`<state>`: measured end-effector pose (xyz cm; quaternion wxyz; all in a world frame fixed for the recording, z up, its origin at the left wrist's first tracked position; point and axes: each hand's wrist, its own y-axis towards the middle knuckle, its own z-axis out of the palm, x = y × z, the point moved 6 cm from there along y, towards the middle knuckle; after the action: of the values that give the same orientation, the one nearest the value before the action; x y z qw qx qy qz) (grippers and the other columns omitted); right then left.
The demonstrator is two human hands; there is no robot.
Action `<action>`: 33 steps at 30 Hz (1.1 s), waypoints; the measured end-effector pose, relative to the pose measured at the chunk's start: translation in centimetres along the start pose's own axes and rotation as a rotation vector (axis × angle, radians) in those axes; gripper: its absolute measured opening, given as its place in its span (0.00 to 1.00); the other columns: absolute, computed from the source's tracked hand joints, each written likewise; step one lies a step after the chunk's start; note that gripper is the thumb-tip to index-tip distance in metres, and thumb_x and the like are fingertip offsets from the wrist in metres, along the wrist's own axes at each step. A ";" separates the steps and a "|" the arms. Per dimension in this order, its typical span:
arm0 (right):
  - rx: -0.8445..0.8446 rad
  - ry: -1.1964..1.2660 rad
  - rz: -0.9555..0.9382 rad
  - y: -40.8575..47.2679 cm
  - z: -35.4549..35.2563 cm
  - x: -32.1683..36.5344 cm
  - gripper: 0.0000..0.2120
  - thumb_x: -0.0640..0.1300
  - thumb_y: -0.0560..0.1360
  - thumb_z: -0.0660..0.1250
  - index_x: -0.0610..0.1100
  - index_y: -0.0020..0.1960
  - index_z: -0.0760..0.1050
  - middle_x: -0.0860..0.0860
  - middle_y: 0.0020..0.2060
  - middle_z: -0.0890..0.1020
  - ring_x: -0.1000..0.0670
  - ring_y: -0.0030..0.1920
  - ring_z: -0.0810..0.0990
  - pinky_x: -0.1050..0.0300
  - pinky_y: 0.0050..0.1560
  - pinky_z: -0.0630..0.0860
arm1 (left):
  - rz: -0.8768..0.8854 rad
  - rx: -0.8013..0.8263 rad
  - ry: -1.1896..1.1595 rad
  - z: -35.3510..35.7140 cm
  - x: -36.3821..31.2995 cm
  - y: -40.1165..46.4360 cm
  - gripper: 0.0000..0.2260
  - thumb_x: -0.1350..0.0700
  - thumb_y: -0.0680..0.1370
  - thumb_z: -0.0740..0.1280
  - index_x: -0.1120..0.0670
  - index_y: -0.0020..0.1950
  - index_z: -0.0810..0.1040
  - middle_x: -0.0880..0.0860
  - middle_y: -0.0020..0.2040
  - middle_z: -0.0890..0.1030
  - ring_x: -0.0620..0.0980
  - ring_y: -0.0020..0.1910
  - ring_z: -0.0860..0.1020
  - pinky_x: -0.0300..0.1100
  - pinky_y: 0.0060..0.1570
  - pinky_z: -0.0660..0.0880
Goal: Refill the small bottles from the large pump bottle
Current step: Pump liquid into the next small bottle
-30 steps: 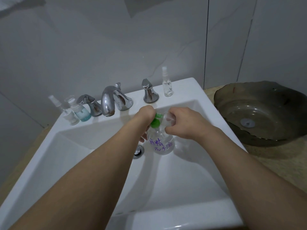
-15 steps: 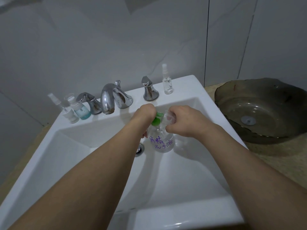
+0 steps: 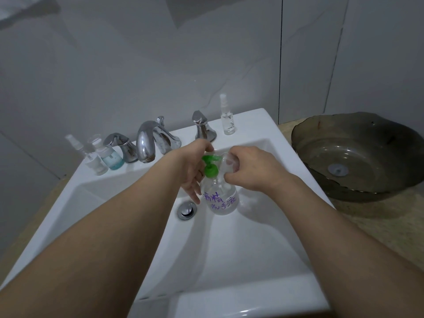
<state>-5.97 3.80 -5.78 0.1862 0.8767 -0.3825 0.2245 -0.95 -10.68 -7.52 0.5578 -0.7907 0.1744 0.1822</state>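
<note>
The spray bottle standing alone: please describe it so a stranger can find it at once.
Start at the white sink and go to its back right corner, just right of the right tap handle. The tall, slim clear spray bottle stands there alone, while the other small bottles cluster at the back left.

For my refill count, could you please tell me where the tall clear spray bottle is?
In the head view, the tall clear spray bottle stands on the white sink's back ledge, right of the right chrome tap handle.
</note>
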 end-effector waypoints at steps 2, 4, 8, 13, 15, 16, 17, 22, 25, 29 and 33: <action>0.001 -0.003 -0.005 0.0 0.0 0.0 0.12 0.53 0.63 0.68 0.51 0.44 0.72 0.54 0.39 0.79 0.50 0.41 0.77 0.57 0.37 0.69 | 0.005 -0.049 0.033 0.2 -0.2 0.0 0.30 0.43 0.74 0.55 0.61 0.68 0.71 0.65 0.67 0.72 0.72 0.63 0.71 0.73 0.57 0.68; 0.000 -0.004 -0.007 0.0 0.0 0.0 0.12 0.53 0.63 0.67 0.51 0.44 0.71 0.54 0.39 0.79 0.50 0.41 0.77 0.57 0.37 0.69 | 0.034 -0.136 0.107 0.3 -0.6 0.0 0.26 0.45 0.74 0.54 0.62 0.62 0.74 0.65 0.60 0.77 0.71 0.55 0.77 0.71 0.53 0.72; 0.003 -0.014 -0.002 0.1 0.0 -0.2 0.11 0.52 0.63 0.68 0.51 0.42 0.71 0.54 0.39 0.79 0.49 0.40 0.76 0.57 0.35 0.67 | 0.098 -0.301 0.155 0.3 -1.0 -0.2 0.22 0.50 0.74 0.53 0.65 0.56 0.75 0.65 0.51 0.78 0.69 0.45 0.80 0.64 0.47 0.77; 0.033 -0.033 -0.001 0.1 0.4 -0.1 0.10 0.52 0.64 0.68 0.51 0.40 0.69 0.54 0.38 0.77 0.50 0.39 0.75 0.59 0.32 0.64 | 0.205 -0.444 0.053 0.4 -1.2 -0.6 0.14 0.58 0.76 0.52 0.64 0.43 0.74 0.67 0.51 0.79 0.68 0.47 0.79 0.65 0.50 0.76; 0.037 -0.028 0.007 0.0 0.4 -0.2 0.11 0.52 0.64 0.68 0.51 0.42 0.71 0.54 0.38 0.77 0.50 0.39 0.76 0.58 0.33 0.65 | 0.226 -0.467 0.030 0.5 -1.2 -0.8 0.13 0.60 0.76 0.52 0.63 0.40 0.73 0.67 0.51 0.79 0.68 0.48 0.79 0.65 0.51 0.76; 0.040 -0.031 0.010 0.0 0.4 -0.2 0.11 0.52 0.64 0.68 0.51 0.41 0.70 0.54 0.38 0.77 0.50 0.39 0.75 0.58 0.33 0.65 | 0.231 -0.473 0.025 0.6 -1.2 -0.8 0.12 0.60 0.76 0.52 0.63 0.40 0.72 0.67 0.51 0.78 0.68 0.48 0.79 0.65 0.51 0.76; 0.045 -0.035 0.009 -0.1 0.5 -0.2 0.11 0.52 0.64 0.68 0.51 0.40 0.68 0.55 0.37 0.76 0.50 0.38 0.75 0.58 0.32 0.64 | 0.234 -0.482 0.022 0.5 -1.1 -0.8 0.12 0.60 0.77 0.53 0.62 0.39 0.71 0.66 0.51 0.78 0.68 0.49 0.79 0.65 0.51 0.76; 0.064 -0.041 0.013 -0.1 0.6 -0.1 0.11 0.52 0.64 0.69 0.51 0.38 0.67 0.54 0.38 0.76 0.49 0.39 0.75 0.56 0.35 0.67 | 0.232 -0.491 0.028 0.6 -0.8 -0.6 0.11 0.61 0.77 0.53 0.62 0.38 0.70 0.67 0.52 0.77 0.70 0.50 0.79 0.66 0.53 0.76; 0.067 -0.040 0.012 -0.1 0.6 0.0 0.11 0.52 0.64 0.68 0.51 0.39 0.68 0.54 0.39 0.76 0.49 0.40 0.75 0.56 0.36 0.68 | 0.217 -0.478 0.038 0.6 -0.8 -0.5 0.12 0.61 0.77 0.52 0.62 0.40 0.71 0.66 0.50 0.77 0.69 0.49 0.79 0.66 0.51 0.76; 0.046 -0.041 0.004 0.0 0.4 0.1 0.10 0.52 0.64 0.68 0.51 0.41 0.69 0.54 0.39 0.77 0.49 0.40 0.76 0.56 0.36 0.68 | 0.144 -0.381 0.110 0.4 -0.5 -0.3 0.20 0.53 0.73 0.52 0.64 0.52 0.76 0.66 0.51 0.79 0.67 0.44 0.81 0.60 0.49 0.77; -0.030 -0.038 -0.032 0.0 -0.2 0.2 0.12 0.53 0.63 0.67 0.52 0.36 0.65 0.54 0.37 0.77 0.49 0.38 0.75 0.57 0.33 0.64 | 0.097 -0.264 0.170 0.1 -0.8 -0.2 0.24 0.47 0.72 0.54 0.62 0.55 0.78 0.63 0.52 0.81 0.67 0.47 0.81 0.60 0.42 0.78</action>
<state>-5.88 3.75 -5.51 0.1954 0.8839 -0.3753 0.1990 -1.57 -10.48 -7.04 0.4229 -0.8602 0.2338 0.1626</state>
